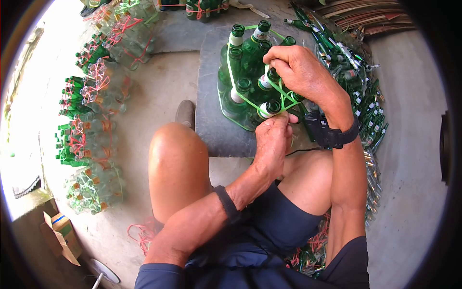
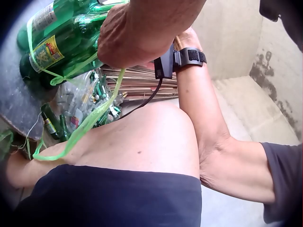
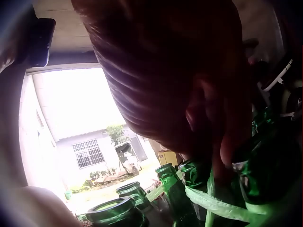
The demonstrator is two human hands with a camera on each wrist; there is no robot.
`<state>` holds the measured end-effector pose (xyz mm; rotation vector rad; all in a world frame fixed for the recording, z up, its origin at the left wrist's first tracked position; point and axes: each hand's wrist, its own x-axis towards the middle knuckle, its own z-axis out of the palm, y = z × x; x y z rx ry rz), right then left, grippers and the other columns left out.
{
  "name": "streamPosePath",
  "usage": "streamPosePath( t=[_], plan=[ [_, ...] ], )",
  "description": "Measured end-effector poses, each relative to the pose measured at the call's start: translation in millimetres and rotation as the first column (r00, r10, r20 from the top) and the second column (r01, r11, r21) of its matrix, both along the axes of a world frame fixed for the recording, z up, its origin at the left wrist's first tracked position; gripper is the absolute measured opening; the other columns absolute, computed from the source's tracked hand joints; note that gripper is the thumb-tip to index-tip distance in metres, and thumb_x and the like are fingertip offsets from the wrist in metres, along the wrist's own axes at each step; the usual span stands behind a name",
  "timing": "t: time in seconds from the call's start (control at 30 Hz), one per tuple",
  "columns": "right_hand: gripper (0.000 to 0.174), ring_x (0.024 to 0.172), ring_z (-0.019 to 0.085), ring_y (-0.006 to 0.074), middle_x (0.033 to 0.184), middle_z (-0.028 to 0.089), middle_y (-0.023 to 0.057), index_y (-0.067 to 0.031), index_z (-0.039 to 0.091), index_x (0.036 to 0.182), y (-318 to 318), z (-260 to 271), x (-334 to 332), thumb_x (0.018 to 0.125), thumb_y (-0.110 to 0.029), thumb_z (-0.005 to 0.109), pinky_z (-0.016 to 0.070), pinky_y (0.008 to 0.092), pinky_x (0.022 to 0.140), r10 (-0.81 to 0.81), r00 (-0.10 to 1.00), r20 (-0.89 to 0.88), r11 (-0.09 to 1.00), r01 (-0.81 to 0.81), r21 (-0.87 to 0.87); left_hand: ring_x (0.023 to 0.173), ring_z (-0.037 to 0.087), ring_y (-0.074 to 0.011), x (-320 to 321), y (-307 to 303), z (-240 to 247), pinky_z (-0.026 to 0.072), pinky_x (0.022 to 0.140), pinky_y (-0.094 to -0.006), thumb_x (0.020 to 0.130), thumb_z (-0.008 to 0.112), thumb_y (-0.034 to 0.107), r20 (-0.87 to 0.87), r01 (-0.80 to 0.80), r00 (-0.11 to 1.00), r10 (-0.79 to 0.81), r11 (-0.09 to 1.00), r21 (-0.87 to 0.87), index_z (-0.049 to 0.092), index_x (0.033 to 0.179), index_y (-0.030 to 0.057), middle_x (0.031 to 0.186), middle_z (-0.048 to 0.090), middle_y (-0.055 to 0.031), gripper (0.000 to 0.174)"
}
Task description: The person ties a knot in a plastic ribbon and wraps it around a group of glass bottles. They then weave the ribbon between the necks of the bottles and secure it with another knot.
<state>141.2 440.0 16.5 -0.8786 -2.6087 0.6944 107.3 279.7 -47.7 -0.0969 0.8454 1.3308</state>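
Note:
A cluster of green glass bottles point(image 1: 242, 86) stands upright on a dark grey slab point(image 1: 224, 145), with green plastic twine point(image 2: 91, 122) looped round it and crossing between the necks. My left hand point(image 1: 273, 144) pinches the twine at the near side of the cluster, beside a bottle neck. From this hand a loose length hangs down across the thigh in the left wrist view. Over the cluster's right side, my right hand point(image 1: 305, 72) has its fingers curled on the twine. In the right wrist view that hand is dark, with twine point(image 3: 215, 206) below its fingers among the bottle necks.
Tied bundles of clear and green bottles point(image 1: 98, 111) line the floor on the left. A heap of loose bottles point(image 1: 358, 91) lies to the right. Pink twine point(image 1: 142, 237) is on the floor near the left leg, and an opened cardboard box point(image 1: 65, 236) stands at lower left.

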Motion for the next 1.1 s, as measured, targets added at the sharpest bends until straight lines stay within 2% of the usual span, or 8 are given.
streamPosePath(
  t=[0.13, 0.2, 0.33, 0.4, 0.6, 0.7, 0.93, 1.1],
  plan=[
    [0.021, 0.084, 0.072, 0.0394, 0.086, 0.073, 0.0218, 0.0003, 0.075, 0.095, 2.1, 2.5, -4.4, 0.086, -0.013, 0.061, 0.0564, 0.0451, 0.079, -0.002, 0.999, 0.033, 0.996, -0.001, 0.088, 0.051, 0.025, -0.0042, -2.2, -0.2, -0.7, 0.0186, 0.046, -0.0248, 0.107, 0.054, 0.027, 0.003, 0.01, 1.0, -0.01, 1.0, 0.01, 0.062, 0.099, 0.007, 0.063, 0.034, 0.0092, 0.023],
    [0.018, 0.078, 0.074, 0.0326, 0.082, 0.075, 0.0174, -0.002, 0.077, 0.09, 4.7, 4.3, -6.3, 0.082, -0.016, 0.068, 0.0572, 0.0424, 0.074, -0.166, 0.982, 0.09, 0.951, 0.184, -0.25, 0.051, 0.025, -0.0041, -3.5, -0.5, 0.5, 0.0184, 0.046, -0.0248, 0.107, 0.054, 0.027, -0.003, 0.011, 1.0, -0.011, 1.0, 0.019, 0.062, 0.099, 0.0073, 0.063, 0.034, 0.0092, 0.023],
    [0.018, 0.076, 0.075, 0.0278, 0.08, 0.076, 0.0144, -0.0041, 0.079, 0.087, 8.2, -8.6, -9.9, 0.078, -0.019, 0.073, 0.0576, 0.04, 0.072, -0.213, 0.976, 0.055, 0.968, 0.218, -0.124, 0.051, 0.025, -0.0043, -3.4, -0.8, 0.1, 0.0184, 0.046, -0.0249, 0.107, 0.054, 0.026, 0.006, 0.016, 1.0, -0.016, 1.0, 0.013, 0.062, 0.098, 0.008, 0.063, 0.034, 0.0092, 0.022],
    [0.015, 0.053, 0.06, 0.0086, 0.065, 0.067, 0.0033, 0.0025, 0.075, 0.086, 6.5, -10.7, -11.3, 0.084, -0.012, 0.074, 0.0458, 0.0267, 0.047, -0.21, 0.978, -0.022, 0.973, 0.206, -0.103, 0.051, 0.025, -0.0043, -4.0, -0.5, 0.8, 0.0184, 0.046, -0.0249, 0.106, 0.054, 0.026, 0.007, 0.012, 1.0, -0.012, 1.0, 0.016, 0.061, 0.097, 0.0083, 0.063, 0.034, 0.0093, 0.022],
    [0.016, 0.058, 0.066, 0.0164, 0.066, 0.07, 0.0086, -0.0014, 0.074, 0.083, 6.5, -18.3, -16.7, 0.077, -0.015, 0.079, 0.0524, 0.0326, 0.058, -0.293, 0.956, 0.013, 0.948, 0.289, 0.132, 0.05, 0.025, -0.0045, -3.6, -0.2, 1.9, 0.0195, 0.046, -0.0249, 0.105, 0.056, 0.026, 0.024, 0.01, 1.0, -0.01, 1.0, 0.011, 0.059, 0.092, 0.0094, 0.063, 0.035, 0.0089, 0.021],
    [0.017, 0.062, 0.068, 0.0197, 0.067, 0.071, 0.01, -0.0027, 0.073, 0.083, 5.7, -20.8, -18.4, 0.076, -0.016, 0.08, 0.054, 0.0342, 0.063, -0.333, 0.943, 0.021, 0.933, 0.327, 0.152, 0.05, 0.026, -0.0045, -3.4, 0.7, 0.6, 0.0203, 0.045, -0.0252, 0.104, 0.057, 0.024, 0.034, -0.012, 0.999, 0.012, 1.0, 0.004, 0.057, 0.089, 0.0099, 0.063, 0.036, 0.0085, 0.021],
    [0.016, 0.062, 0.068, 0.0203, 0.065, 0.069, 0.0097, -0.0027, 0.072, 0.084, 0.4, -22.8, -18.6, 0.078, -0.016, 0.079, 0.0529, 0.0346, 0.061, -0.345, 0.938, -0.029, 0.921, 0.344, 0.182, 0.049, 0.027, -0.0045, -3.4, 1.7, 2.0, 0.021, 0.045, -0.0249, 0.104, 0.057, 0.024, 0.036, -0.026, 0.999, 0.026, 1.0, 0.002, 0.057, 0.09, 0.0096, 0.064, 0.038, 0.0083, 0.02],
    [0.015, 0.058, 0.065, 0.0181, 0.065, 0.068, 0.0105, 0.0006, 0.069, 0.086, 4.0, -23.3, -12.0, 0.082, -0.012, 0.076, 0.0498, 0.0345, 0.058, -0.245, 0.967, -0.063, 0.96, 0.251, 0.121, 0.049, 0.026, -0.004, -2.2, 1.3, -0.9, 0.021, 0.045, -0.0249, 0.105, 0.056, 0.024, 0.031, -0.019, 0.999, 0.019, 1.0, -0.002, 0.059, 0.094, 0.0087, 0.064, 0.037, 0.0088, 0.019]
  ],
)
